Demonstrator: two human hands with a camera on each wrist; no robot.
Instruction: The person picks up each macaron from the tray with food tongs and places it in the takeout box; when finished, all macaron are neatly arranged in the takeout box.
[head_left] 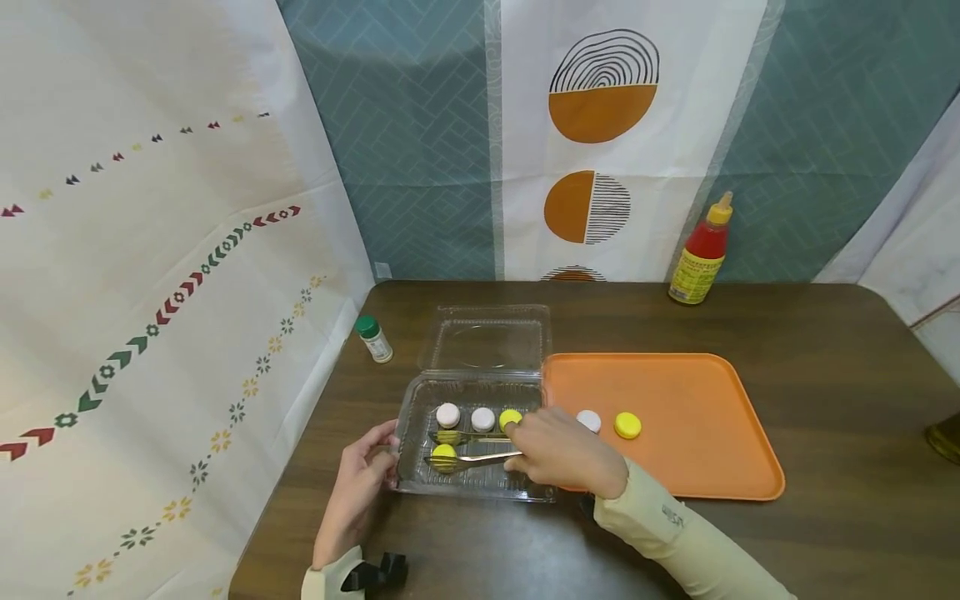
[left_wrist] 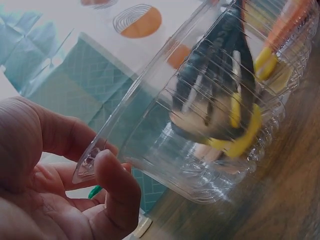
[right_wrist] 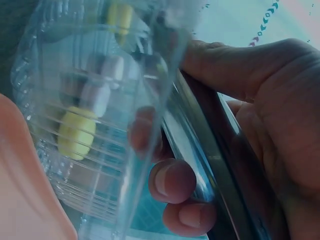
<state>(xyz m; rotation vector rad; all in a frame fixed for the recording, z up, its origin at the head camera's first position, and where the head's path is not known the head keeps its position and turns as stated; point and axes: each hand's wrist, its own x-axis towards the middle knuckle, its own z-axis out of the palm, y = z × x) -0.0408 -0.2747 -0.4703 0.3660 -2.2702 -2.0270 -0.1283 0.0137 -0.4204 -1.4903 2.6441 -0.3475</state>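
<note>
A clear plastic clamshell container (head_left: 487, 490) lies with its lid (head_left: 491, 340) folded back. My left hand (head_left: 356, 479) pinches its left rim between thumb and fingers, seen close up in the left wrist view. My right hand (head_left: 566, 450) grips the handles of metal tongs (head_left: 483, 458), also visible in the right wrist view. The spread tong tips are inside the container, one overlapping a yellow macaron (head_left: 444, 453) at the front left. Behind it, a white macaron (head_left: 447, 414), another white macaron (head_left: 482, 419) and a yellow macaron (head_left: 510, 417) form a row.
Right of the container, an orange tray (head_left: 697, 471) bears a white macaron (head_left: 588, 420) and a yellow macaron (head_left: 627, 425). A green-capped shaker (head_left: 374, 338) stands at the back left. A red and yellow squeeze bottle (head_left: 701, 254) is at the table's far edge.
</note>
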